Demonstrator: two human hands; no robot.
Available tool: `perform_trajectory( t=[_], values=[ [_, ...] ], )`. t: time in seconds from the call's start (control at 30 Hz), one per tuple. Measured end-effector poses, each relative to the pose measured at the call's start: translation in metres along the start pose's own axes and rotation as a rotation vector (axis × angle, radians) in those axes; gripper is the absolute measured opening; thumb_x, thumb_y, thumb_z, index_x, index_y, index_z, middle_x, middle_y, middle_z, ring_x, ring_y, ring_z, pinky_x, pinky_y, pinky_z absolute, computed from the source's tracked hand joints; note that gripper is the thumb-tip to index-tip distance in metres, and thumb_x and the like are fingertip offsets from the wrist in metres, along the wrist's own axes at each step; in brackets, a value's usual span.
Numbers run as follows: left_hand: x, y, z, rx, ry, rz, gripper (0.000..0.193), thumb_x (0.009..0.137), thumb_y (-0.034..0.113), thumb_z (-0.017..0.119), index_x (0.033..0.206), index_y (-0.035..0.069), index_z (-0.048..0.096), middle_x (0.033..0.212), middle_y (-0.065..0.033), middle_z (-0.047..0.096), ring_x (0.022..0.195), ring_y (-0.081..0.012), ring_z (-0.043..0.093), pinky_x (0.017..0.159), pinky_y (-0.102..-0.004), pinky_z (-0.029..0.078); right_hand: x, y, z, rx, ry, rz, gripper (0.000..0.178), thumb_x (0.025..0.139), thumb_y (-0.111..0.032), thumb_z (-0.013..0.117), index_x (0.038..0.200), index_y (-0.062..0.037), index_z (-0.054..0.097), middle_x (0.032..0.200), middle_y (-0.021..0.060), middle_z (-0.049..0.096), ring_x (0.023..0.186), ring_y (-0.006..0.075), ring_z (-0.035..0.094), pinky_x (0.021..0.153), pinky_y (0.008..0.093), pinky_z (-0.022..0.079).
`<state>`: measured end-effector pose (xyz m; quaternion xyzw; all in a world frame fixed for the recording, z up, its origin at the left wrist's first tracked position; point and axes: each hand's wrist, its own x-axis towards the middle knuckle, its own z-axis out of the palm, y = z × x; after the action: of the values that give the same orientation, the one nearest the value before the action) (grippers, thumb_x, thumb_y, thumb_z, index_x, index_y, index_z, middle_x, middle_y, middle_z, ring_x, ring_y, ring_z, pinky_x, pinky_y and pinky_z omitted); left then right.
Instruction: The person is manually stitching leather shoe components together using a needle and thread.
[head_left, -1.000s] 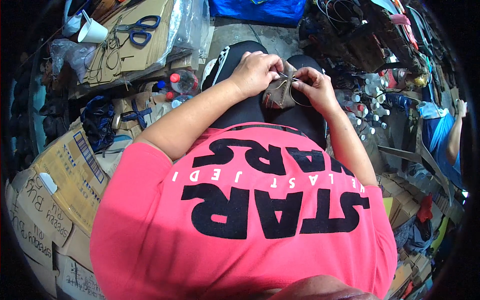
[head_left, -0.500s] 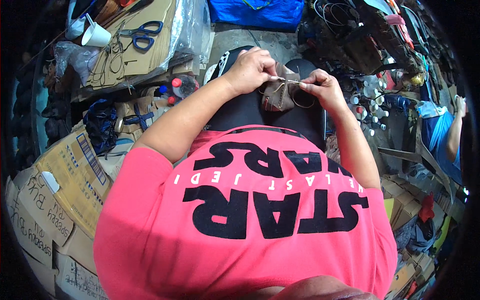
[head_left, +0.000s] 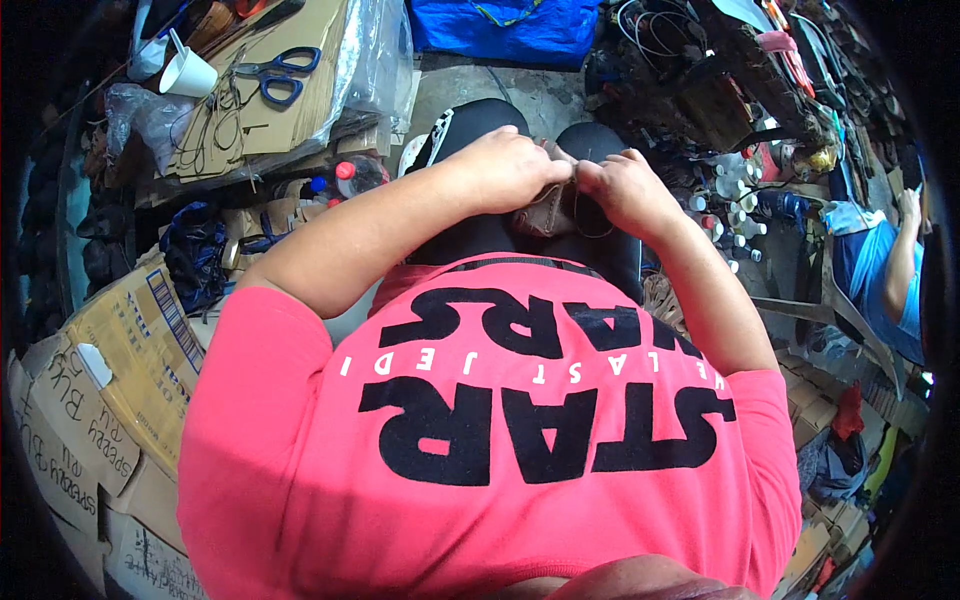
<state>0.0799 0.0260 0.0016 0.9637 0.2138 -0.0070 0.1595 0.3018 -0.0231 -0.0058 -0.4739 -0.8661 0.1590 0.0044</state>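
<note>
A small brown leather piece [head_left: 537,219], which looks like a shoe upper, lies over my lap between my dark-clad thighs. Both hands meet above it and cover much of it. My left hand [head_left: 510,172] is closed, its fingers pinched at the tan lace that runs through the leather. Pressed close to it, my right hand [head_left: 628,194] is closed too, thumb and fingers on the same lace. A thin loop of lace [head_left: 598,235] hangs below the right hand. The knot or crossing between my fingertips is hidden.
At the upper left, scissors [head_left: 280,75] and a white cup [head_left: 188,74] rest on stacked cardboard [head_left: 260,130]. A blue bag [head_left: 505,35] lies ahead. Several small bottles [head_left: 738,205] stand right of my knees. Another person's arm [head_left: 903,250] shows at the far right.
My hands have come together over the leather piece and now hide the lace that was stretched between them. Both hands have turned, knuckles inward.
</note>
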Motion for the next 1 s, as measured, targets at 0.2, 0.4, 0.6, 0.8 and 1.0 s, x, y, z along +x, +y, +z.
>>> perform_trajectory(
  t=[0.2, 0.4, 0.6, 0.8, 1.0],
  values=[
    [-0.063, -0.045, -0.011, -0.058, 0.039, -0.158, 0.017, 0.087, 0.009, 0.050, 0.100, 0.009, 0.061, 0.083, -0.0173, 0.067, 0.082, -0.0370, 0.065, 0.074, -0.0469, 0.051, -0.058, 0.049, -0.006, 0.008, 0.054, 0.207, 0.001, 0.083, -0.010, 0.060, 0.084, -0.0097, 0.060, 0.077, 0.0088, 0.066, 0.076, 0.0289, 0.063, 0.078, 0.0410, 0.045],
    [-0.082, -0.074, -0.024, -1.101, 0.471, -0.419, 0.011, 0.092, 0.016, 0.064, 0.089, 0.006, 0.061, 0.077, -0.0007, 0.061, 0.075, -0.0093, 0.058, 0.070, -0.0278, 0.047, -0.060, 0.074, -0.007, 1.608, 0.620, 0.415, 0.014, 0.092, -0.019, 0.064, 0.093, -0.0050, 0.066, 0.088, 0.0023, 0.065, 0.084, 0.0126, 0.059, 0.088, 0.0342, 0.048],
    [-0.016, -0.044, -0.008, -2.114, 0.614, 0.052, 0.009, 0.099, 0.017, 0.054, 0.093, 0.011, 0.059, 0.089, -0.0070, 0.065, 0.080, -0.0215, 0.066, 0.074, -0.0353, 0.053, -0.004, 0.043, -0.012, 2.212, 0.604, 0.191, 0.023, 0.099, -0.033, 0.054, 0.093, -0.0122, 0.061, 0.091, 0.0039, 0.065, 0.084, 0.0171, 0.062, 0.089, 0.0437, 0.049],
    [-0.088, -0.080, -0.009, -1.747, 0.822, -0.478, 0.012, 0.100, 0.023, 0.053, 0.091, 0.015, 0.053, 0.063, 0.0054, 0.039, 0.054, -0.0043, 0.036, 0.047, -0.0199, 0.032, -0.070, 0.059, -0.025, 1.584, 0.729, 0.572, 0.018, 0.096, -0.025, 0.061, 0.084, -0.0132, 0.055, 0.068, -0.0070, 0.042, 0.056, 0.0048, 0.036, 0.051, 0.0213, 0.031],
    [-0.077, -0.099, 0.024, -1.048, 0.717, -0.484, 0.016, 0.095, 0.023, 0.059, 0.093, 0.008, 0.061, 0.072, 0.0040, 0.050, 0.068, -0.0072, 0.049, 0.063, -0.0250, 0.043, -0.074, 0.061, 0.007, 1.113, 0.478, 0.680, 0.020, 0.092, -0.023, 0.066, 0.104, -0.0074, 0.068, 0.079, -0.0048, 0.057, 0.064, 0.0039, 0.045, 0.057, 0.0198, 0.037]
  ],
)
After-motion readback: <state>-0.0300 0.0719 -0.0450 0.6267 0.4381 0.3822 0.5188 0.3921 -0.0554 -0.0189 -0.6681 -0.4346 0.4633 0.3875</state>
